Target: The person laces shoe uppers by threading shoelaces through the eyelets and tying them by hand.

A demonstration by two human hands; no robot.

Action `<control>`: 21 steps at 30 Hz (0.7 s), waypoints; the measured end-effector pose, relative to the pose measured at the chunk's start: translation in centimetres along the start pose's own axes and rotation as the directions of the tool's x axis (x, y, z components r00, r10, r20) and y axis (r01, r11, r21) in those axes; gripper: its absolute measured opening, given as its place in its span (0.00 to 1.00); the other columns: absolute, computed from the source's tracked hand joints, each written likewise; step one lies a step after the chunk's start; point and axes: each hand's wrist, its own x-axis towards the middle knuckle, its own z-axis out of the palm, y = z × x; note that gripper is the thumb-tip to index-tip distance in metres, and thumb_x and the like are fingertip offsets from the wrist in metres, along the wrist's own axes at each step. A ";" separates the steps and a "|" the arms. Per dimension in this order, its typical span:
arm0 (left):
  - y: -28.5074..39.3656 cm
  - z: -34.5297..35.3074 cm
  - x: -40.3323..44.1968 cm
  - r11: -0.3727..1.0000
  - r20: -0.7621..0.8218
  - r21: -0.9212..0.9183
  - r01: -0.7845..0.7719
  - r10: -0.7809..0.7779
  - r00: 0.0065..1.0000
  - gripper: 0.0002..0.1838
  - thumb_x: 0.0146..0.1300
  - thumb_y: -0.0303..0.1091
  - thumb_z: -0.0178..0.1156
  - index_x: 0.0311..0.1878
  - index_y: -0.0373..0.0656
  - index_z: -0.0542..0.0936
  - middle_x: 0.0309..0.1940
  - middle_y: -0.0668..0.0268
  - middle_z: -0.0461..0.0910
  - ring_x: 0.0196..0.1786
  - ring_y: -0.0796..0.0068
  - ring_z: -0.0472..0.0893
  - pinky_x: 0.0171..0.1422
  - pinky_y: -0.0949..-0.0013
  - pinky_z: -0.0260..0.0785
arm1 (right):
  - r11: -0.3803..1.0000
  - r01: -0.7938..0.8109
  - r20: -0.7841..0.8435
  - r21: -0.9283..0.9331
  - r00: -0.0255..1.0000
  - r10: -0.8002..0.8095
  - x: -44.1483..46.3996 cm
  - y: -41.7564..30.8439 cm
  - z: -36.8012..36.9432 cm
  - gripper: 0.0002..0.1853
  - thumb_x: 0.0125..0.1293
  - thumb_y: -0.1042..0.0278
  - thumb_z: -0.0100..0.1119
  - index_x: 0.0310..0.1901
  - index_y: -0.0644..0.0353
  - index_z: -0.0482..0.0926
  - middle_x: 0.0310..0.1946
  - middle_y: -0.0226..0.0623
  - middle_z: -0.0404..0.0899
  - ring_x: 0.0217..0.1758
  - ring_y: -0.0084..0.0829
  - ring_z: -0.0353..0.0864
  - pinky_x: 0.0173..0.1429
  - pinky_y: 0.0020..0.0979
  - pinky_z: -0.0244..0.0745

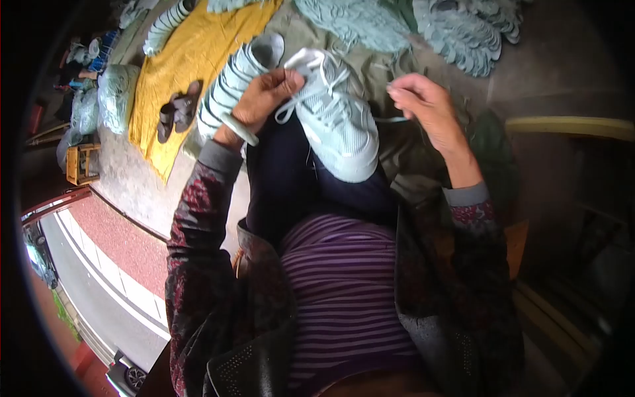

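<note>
A pale mint sneaker (334, 126) rests on my dark-trousered lap, its toe toward me and its opening away. My left hand (268, 96) is closed, thumb and fingers pinching the shoe's side near the collar. Beside those fingers a loop of the shoelace (286, 114) hangs down. To the right of the shoe, my right hand (426, 109) is raised with fingers curled together. A pale lace strand (391, 120) stretches from the shoe to that hand; its end is hidden by the fingers. A light-coloured bangle (239, 129) circles my left wrist.
A nested row of mint shoe uppers (228, 89) lies just left of the sneaker. More uppers are heaped at the back (357, 23) and back right (463, 33). Brown sandals (178, 112) sit on a yellow cloth (159, 99). A wooden stool (82, 165) stands far left.
</note>
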 end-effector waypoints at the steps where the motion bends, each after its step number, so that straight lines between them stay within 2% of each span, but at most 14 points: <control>1: 0.2 0.1 -0.2 0.999 0.008 -0.038 0.029 -0.029 1.000 0.15 0.71 0.41 0.64 0.51 0.39 0.82 0.44 0.76 0.82 0.48 0.86 0.78 0.57 0.79 0.69 | 0.998 0.011 -0.003 -0.062 1.000 -0.011 -0.2 0.0 1.7 0.08 0.70 0.68 0.64 0.44 0.63 0.82 0.37 0.27 0.83 0.37 0.14 0.76 0.38 0.19 0.70; 3: 0.2 -0.7 -0.1 0.999 0.098 -0.011 0.034 -0.033 0.995 0.22 0.69 0.41 0.67 0.58 0.37 0.78 0.48 0.73 0.81 0.52 0.84 0.78 0.60 0.78 0.68 | 0.995 0.076 0.013 -0.058 0.997 -0.076 -0.3 0.2 4.3 0.06 0.69 0.72 0.64 0.44 0.63 0.83 0.36 0.25 0.83 0.39 0.14 0.77 0.42 0.19 0.72; 4: 0.2 -0.6 -0.1 0.999 0.089 0.036 0.019 -0.023 0.996 0.25 0.66 0.41 0.69 0.60 0.36 0.76 0.48 0.72 0.81 0.53 0.83 0.78 0.61 0.78 0.68 | 0.997 0.068 0.013 -0.043 0.998 -0.068 -0.3 0.3 5.2 0.05 0.68 0.75 0.64 0.44 0.64 0.82 0.36 0.26 0.83 0.39 0.14 0.77 0.45 0.19 0.73; 8: 0.8 0.2 -0.5 0.988 0.088 0.154 -0.008 -0.006 0.996 0.33 0.59 0.42 0.75 0.62 0.34 0.73 0.49 0.69 0.80 0.53 0.81 0.77 0.61 0.76 0.67 | 0.996 0.071 -0.049 -0.057 0.996 -0.074 0.0 0.3 7.3 0.05 0.68 0.75 0.64 0.43 0.65 0.82 0.33 0.27 0.82 0.36 0.15 0.77 0.42 0.19 0.74; 9: 0.8 0.3 -0.4 0.989 0.086 0.148 -0.002 -0.011 0.996 0.33 0.59 0.42 0.75 0.62 0.34 0.73 0.49 0.69 0.80 0.53 0.81 0.77 0.61 0.76 0.67 | 0.992 0.056 -0.056 -0.110 0.996 -0.062 0.2 0.1 7.3 0.06 0.68 0.76 0.64 0.44 0.65 0.82 0.33 0.26 0.82 0.36 0.14 0.77 0.42 0.18 0.74; 11: 1.1 0.6 -0.3 0.963 0.080 0.269 -0.012 -0.010 0.997 0.34 0.57 0.41 0.77 0.61 0.34 0.74 0.48 0.69 0.80 0.50 0.82 0.77 0.59 0.76 0.68 | 0.986 0.035 -0.058 -0.165 0.997 -0.045 0.4 0.1 7.7 0.07 0.67 0.76 0.65 0.46 0.64 0.82 0.34 0.24 0.82 0.36 0.13 0.77 0.41 0.17 0.73; 13: 1.5 1.0 -0.3 0.974 0.089 0.228 -0.015 -0.005 0.996 0.33 0.56 0.40 0.78 0.60 0.33 0.75 0.46 0.70 0.81 0.47 0.83 0.77 0.56 0.76 0.69 | 0.969 0.099 -0.094 -0.226 0.988 -0.123 0.6 0.4 8.0 0.05 0.65 0.76 0.65 0.41 0.64 0.82 0.30 0.33 0.84 0.33 0.21 0.82 0.39 0.24 0.77; 14: 1.6 1.1 -0.2 0.970 0.091 0.243 -0.013 -0.010 0.996 0.31 0.56 0.39 0.78 0.58 0.33 0.76 0.45 0.70 0.82 0.47 0.83 0.77 0.55 0.76 0.69 | 0.969 0.095 -0.092 -0.229 0.989 -0.118 0.8 0.5 8.1 0.05 0.65 0.76 0.65 0.41 0.64 0.82 0.30 0.33 0.84 0.33 0.21 0.82 0.39 0.24 0.77; 16: 1.7 1.0 0.0 0.967 0.091 0.256 -0.008 -0.016 0.996 0.30 0.56 0.38 0.78 0.57 0.33 0.77 0.43 0.71 0.82 0.46 0.84 0.77 0.55 0.76 0.69 | 0.930 0.142 -0.097 -0.340 0.978 -0.185 1.0 0.9 8.3 0.04 0.63 0.76 0.65 0.38 0.63 0.81 0.30 0.37 0.84 0.32 0.28 0.85 0.37 0.27 0.77; 21: 1.1 0.5 0.3 0.969 0.145 0.246 0.024 -0.061 0.988 0.25 0.57 0.32 0.76 0.56 0.34 0.80 0.43 0.70 0.84 0.46 0.83 0.80 0.58 0.76 0.70 | 0.888 0.169 -0.089 -0.427 0.970 -0.228 1.2 0.5 9.0 0.03 0.60 0.78 0.64 0.34 0.63 0.78 0.27 0.40 0.82 0.30 0.35 0.85 0.35 0.31 0.77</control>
